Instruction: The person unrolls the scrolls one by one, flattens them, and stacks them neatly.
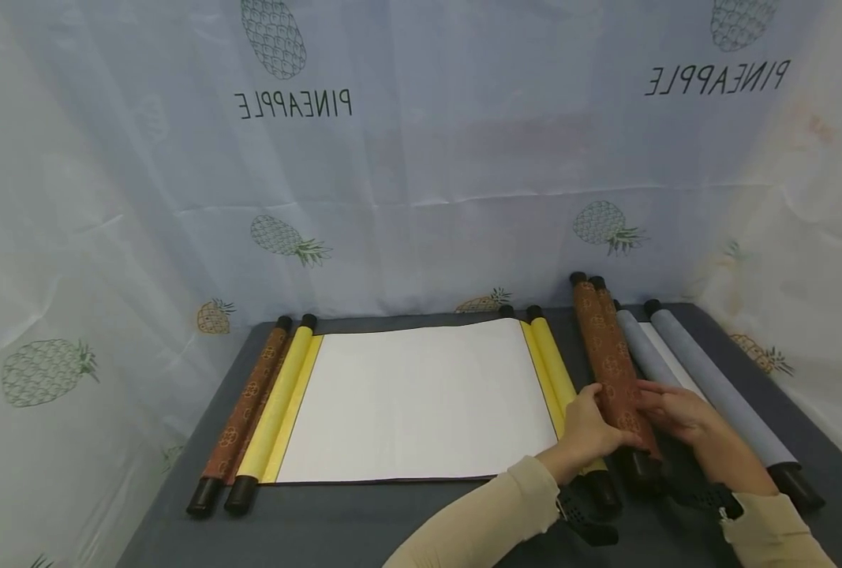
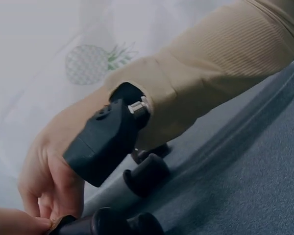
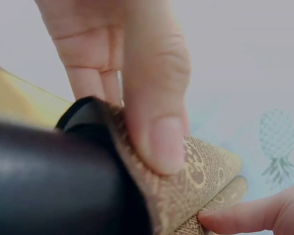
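In the head view, a brown patterned scroll [image 1: 614, 363] with dark end knobs lies closed at the right, its two rolls side by side. My left hand [image 1: 591, 426] grips its near end from the left, thumb over the top. From the other side my right hand [image 1: 686, 418] holds it, fingertips against the brown cloth. The right wrist view shows the left thumb [image 3: 161, 142] pressing the patterned cloth beside the black knob [image 3: 54, 181], while a right fingertip [image 3: 235, 218] touches the lower roll. In the left wrist view, the right hand [image 2: 54, 161] bends down towards the scroll end.
An unrolled scroll with yellow borders shows a white sheet [image 1: 421, 402] mid-table. Another brown scroll [image 1: 246, 402] lies left of it. A grey-blue scroll [image 1: 726, 386] lies at the right. A pineapple-print curtain [image 1: 421, 158] hangs behind the dark table [image 1: 364, 521].
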Demonstrator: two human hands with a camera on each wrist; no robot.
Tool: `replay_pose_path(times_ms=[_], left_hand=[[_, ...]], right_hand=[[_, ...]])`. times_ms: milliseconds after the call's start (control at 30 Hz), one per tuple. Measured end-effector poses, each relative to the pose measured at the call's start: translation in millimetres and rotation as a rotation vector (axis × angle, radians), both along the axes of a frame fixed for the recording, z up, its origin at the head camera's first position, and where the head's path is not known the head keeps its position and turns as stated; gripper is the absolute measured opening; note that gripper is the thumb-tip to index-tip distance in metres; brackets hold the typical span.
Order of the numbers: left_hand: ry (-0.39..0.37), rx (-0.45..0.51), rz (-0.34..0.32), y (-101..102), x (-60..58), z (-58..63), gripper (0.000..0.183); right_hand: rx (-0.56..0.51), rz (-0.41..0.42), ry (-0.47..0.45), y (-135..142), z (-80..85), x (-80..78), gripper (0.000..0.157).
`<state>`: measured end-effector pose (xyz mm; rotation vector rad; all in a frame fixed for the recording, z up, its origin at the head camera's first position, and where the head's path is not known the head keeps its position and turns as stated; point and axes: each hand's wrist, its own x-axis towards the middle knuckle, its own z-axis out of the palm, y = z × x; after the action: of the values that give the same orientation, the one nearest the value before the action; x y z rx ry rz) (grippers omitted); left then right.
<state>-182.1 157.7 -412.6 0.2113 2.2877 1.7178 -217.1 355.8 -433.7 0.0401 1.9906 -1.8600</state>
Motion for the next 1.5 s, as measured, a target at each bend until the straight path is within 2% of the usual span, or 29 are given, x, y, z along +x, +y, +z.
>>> replay_pose_path(times_ms=[67,267,433,533,700,933,1000,1133,1267,1333,1400,1500], left_hand=[[0.043,0.018,0.001,-2.2,-1.1,1.0,0.076],[0.144,0.066,-0.001,-11.2,-2.9,7.0,0.075],[0.135,0.102,0.015,-21.1,-4.7,11.7,0.072],[0.15,0.122,0.02,-28.8,-6.8,12.6,0.071],[0.166,0.166,0.003,-42.5,-8.5,15.8,0.072],[0.174,0.275,-0.022,-64.2,-14.0,31.1,0.072],[0.188,0.312,-0.028,-70.8,-17.2,32.7,0.071],[0.199,0.344,-0.027,-83.1,-21.5,33.4,0.072],[0.164,0.357,-0.012,-95.6,-24.0,32.9,0.074],[0.142,0.36,-0.001,-103.0,-25.0,33.4,0.075],[0.133,0.353,0.008,-110.9,-25.6,33.9,0.075],[0.13,0.332,0.026,-122.5,-25.8,35.2,0.075]], right_hand=[[-0.017,0.005,0.017,0.1,2.0,-2.9,0.081],[0.045,0.037,0.059,-2.7,13.2,-10.9,0.08],[-0.022,0.028,0.077,-8.7,21.6,-13.0,0.082],[-0.021,0.014,0.07,-14.5,25.9,-13.3,0.088],[-0.08,-0.011,0.076,-26.1,33.2,-16.1,0.089],[-0.086,0.005,0.114,-47.9,51.5,-18.4,0.092],[-0.167,-0.022,0.101,-57.1,54.6,-19.2,0.092],[-0.326,-0.053,0.083,-74.6,56.3,-21.5,0.083],[-0.357,-0.059,0.103,-90.0,55.7,-22.1,0.063],[-0.346,-0.07,0.126,-98.8,55.4,-22.6,0.059],[-0.35,-0.091,0.143,-108.5,55.3,-23.2,0.06],[-0.312,-0.131,0.158,-123.4,56.4,-23.5,0.07]])
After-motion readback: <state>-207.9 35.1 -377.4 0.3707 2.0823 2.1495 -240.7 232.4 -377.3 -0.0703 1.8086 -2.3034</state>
